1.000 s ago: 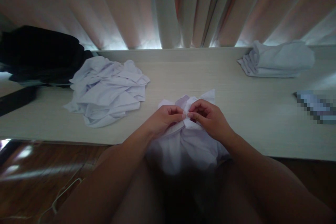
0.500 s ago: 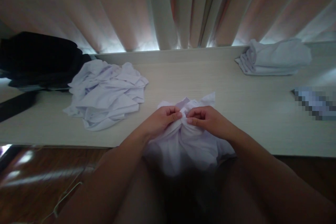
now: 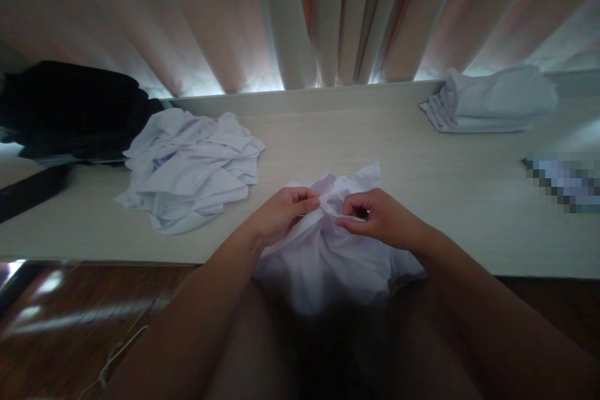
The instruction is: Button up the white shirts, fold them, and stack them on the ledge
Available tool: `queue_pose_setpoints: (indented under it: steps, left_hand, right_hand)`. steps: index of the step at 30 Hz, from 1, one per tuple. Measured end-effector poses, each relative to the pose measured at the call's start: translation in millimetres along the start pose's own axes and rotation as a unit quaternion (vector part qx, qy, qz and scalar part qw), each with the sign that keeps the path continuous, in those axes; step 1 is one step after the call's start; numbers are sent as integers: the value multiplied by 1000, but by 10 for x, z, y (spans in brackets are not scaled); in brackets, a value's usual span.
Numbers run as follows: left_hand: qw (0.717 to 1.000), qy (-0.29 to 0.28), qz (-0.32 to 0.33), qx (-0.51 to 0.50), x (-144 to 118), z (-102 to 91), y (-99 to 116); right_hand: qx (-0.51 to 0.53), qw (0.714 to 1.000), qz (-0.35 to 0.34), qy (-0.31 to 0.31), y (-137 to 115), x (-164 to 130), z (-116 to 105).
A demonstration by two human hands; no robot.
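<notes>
A crumpled white shirt (image 3: 319, 262) lies over the front edge of the pale ledge and hangs down onto my lap. One pointed corner, like a collar tip, sticks up at its far right. My left hand (image 3: 293, 209) pinches the shirt's edge between thumb and fingers near the top middle. Just to the right, my right hand (image 3: 375, 215) is closed on a fold of the same cloth, thumb against the curled forefinger. A small gap separates the two hands. Whether a button is under the fingertips I cannot tell.
A loose heap of white clothes (image 3: 192, 165) sits left on the ledge (image 3: 328, 131), beside a black bag-like bundle (image 3: 75, 112). Folded white cloths (image 3: 497, 100) are stacked at the back right. A blurred-out flat object (image 3: 562, 178) lies far right. Curtains (image 3: 234, 19) hang behind.
My right hand has shifted slightly right and drawn apart from my left hand, pulling the cloth a little. My left hand has moved slightly left, still pinching the shirt.
</notes>
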State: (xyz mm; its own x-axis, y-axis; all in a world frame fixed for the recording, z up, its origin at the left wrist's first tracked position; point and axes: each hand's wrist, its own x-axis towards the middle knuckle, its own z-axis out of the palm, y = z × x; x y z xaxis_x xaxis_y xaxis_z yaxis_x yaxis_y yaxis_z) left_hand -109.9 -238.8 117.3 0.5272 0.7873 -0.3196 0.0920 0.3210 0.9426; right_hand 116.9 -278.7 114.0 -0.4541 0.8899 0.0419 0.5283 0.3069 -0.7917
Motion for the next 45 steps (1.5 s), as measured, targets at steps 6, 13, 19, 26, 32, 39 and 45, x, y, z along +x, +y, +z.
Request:
queue_pose_setpoints:
  steps: [6, 13, 19, 26, 32, 39, 45]
  left_hand:
    - [998, -6, -14, -56, 8, 31, -28]
    - [997, 71, 37, 10, 12, 34, -3]
    - [971, 135, 69, 184, 54, -85, 36]
    - [873, -61, 3, 484, -48, -467, 36]
    - [843, -143, 0, 518, -95, -586, 76]
    - [892, 28, 91, 441, -76, -677, 86]
    - [928, 173, 145, 297, -65, -475, 209]
  right_hand:
    - [-42, 999, -13, 4, 18, 19, 66]
    - [-111, 993, 21, -38, -20, -19, -19]
    - [-157, 985, 62, -16, 135, -49, -223]
    - [-76, 985, 142, -63, 215, -34, -364]
    - [8, 986, 146, -82, 307, -68, -423]
    - [38, 991, 124, -34, 353, -119, -540]
    - [291, 937, 181, 64, 204, -78, -439]
